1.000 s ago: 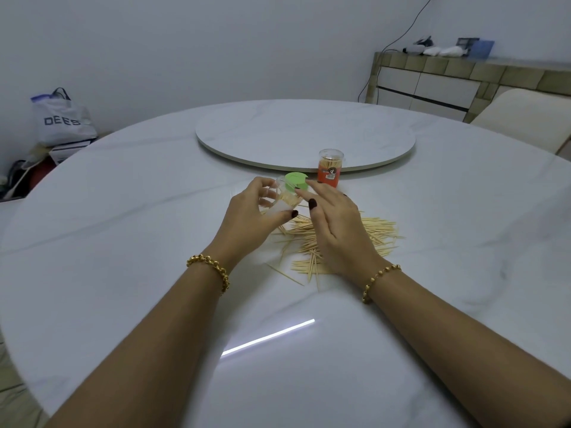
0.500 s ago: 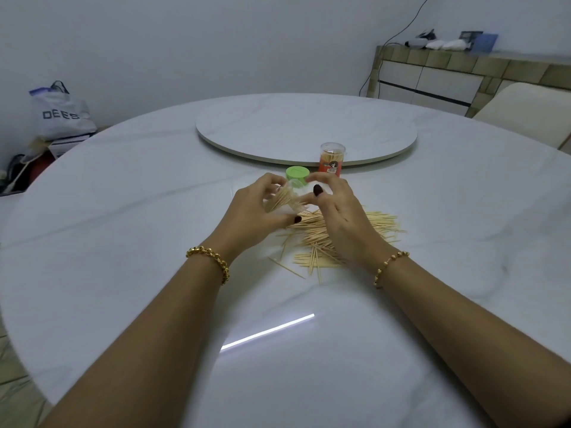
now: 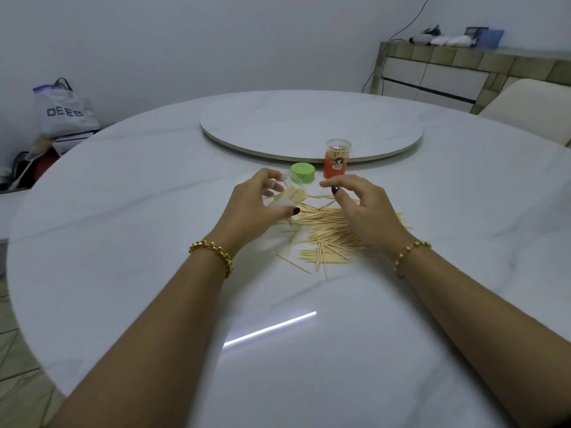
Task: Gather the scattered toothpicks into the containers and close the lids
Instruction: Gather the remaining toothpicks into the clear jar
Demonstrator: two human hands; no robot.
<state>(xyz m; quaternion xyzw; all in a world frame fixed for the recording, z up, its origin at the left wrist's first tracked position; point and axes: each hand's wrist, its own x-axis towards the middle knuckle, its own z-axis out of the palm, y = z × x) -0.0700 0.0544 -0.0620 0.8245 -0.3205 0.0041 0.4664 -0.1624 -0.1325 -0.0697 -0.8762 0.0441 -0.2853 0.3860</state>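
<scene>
Head view: the left hand (image 3: 256,208) has its grip clamped around the clear container (image 3: 289,189), which is tilted and partly filled with toothpicks. The right hand (image 3: 361,208) hovers over the scattered toothpicks (image 3: 327,233) with its grip apart, fingers loosely curved and holding nothing. The pile lies on the surface (image 3: 123,242), mostly under the right hand. The green lid (image 3: 302,173) lies just beyond the clear container. The orange container (image 3: 337,160) stands upright beside the lid.

Left hand (image 3: 253,205) gripping clear container (image 3: 285,196), right hand (image 3: 361,205) above toothpicks (image 3: 327,230)
</scene>
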